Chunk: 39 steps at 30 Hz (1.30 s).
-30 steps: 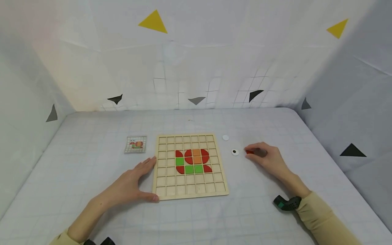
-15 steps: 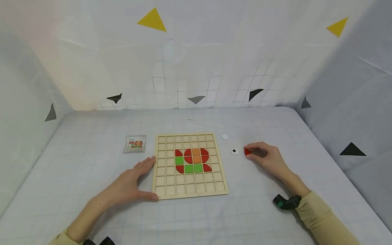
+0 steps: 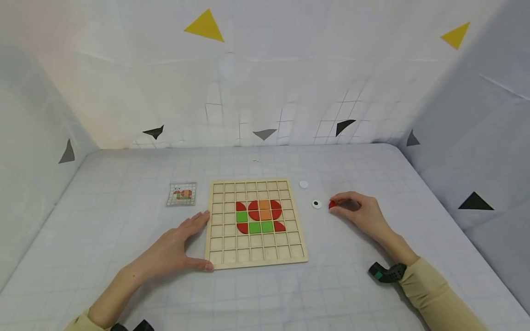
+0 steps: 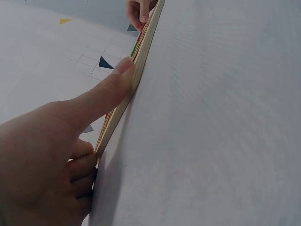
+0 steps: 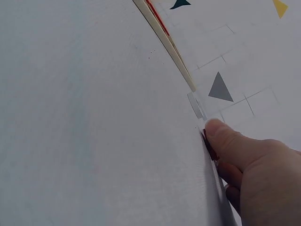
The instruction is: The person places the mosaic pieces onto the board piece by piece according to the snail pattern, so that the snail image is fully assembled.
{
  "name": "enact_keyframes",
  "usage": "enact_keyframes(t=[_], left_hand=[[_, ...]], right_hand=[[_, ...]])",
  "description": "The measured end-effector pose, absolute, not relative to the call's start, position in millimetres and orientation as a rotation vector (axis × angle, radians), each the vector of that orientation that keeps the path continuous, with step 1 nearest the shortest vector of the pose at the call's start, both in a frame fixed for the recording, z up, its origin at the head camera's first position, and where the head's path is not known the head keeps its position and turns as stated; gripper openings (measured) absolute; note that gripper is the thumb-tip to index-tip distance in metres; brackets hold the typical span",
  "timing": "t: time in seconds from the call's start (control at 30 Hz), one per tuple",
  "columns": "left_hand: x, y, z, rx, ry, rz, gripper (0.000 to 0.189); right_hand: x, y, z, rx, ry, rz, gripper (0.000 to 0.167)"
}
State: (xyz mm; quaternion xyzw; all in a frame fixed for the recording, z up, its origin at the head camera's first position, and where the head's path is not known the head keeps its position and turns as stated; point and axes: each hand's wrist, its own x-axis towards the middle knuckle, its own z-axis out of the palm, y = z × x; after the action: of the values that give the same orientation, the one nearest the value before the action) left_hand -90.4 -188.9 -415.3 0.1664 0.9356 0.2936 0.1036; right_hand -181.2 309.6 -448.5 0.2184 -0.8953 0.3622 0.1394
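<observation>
A wooden grid board (image 3: 257, 255) lies on the table with red, green and orange tiles set in its squares, such as a green tile (image 3: 254, 227) and an orange tile (image 3: 264, 209). My left hand (image 3: 171, 248) rests spread against the board's left side in the head view, thumb at the near corner and fingertips higher along the edge. To the right of the board, my right hand (image 3: 359, 211) pinches a small red tile (image 3: 332, 204) between thumb and fingers. The right wrist view shows that red tile (image 5: 209, 146) under the thumb, close to the table; the fingers partly hide it.
A white disc with a black dot (image 3: 316, 204) and a plain white disc (image 3: 304, 184) lie between the board and my right hand. Left of the board is a small picture card (image 3: 181, 194) with a similar tile pattern. White sheet walls (image 3: 265, 73) enclose the table.
The red tile has turned slightly in my right fingertips, and that hand stays in about the same spot. My left hand and the board keep their places while the view shifts a little.
</observation>
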Motion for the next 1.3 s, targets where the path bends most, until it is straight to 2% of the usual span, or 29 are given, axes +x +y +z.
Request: enact_keyframes(t=[0.2,0.37,0.57,0.83,1.07,1.3], left_hand=[[-90,-189,-416,0.5,2.764,0.866,0.123],[-91,-190,-417,0.487,2.763,0.869,0.124],[-91,-190,-416,0.495,2.762,0.862,0.124],[-90,-189,-416,0.494,2.766,0.876,0.124],[-90,-188,-417,0.485,2.759,0.876,0.124],[-90,-190,-416,0.502,2.757,0.874,0.123]], right_hand=[[-181,311,-449,0.665,-2.578,1.067,0.035],[-182,311,-449,0.681,-2.56,1.095,0.031],[-177,298,-438,0.552,-2.57,1.084,0.027],[-166,215,-411,0.588,-2.567,1.193,0.023],[-162,133,-414,0.683,-2.587,1.347,0.02],[-169,85,-416,0.737,-2.581,1.364,0.015]])
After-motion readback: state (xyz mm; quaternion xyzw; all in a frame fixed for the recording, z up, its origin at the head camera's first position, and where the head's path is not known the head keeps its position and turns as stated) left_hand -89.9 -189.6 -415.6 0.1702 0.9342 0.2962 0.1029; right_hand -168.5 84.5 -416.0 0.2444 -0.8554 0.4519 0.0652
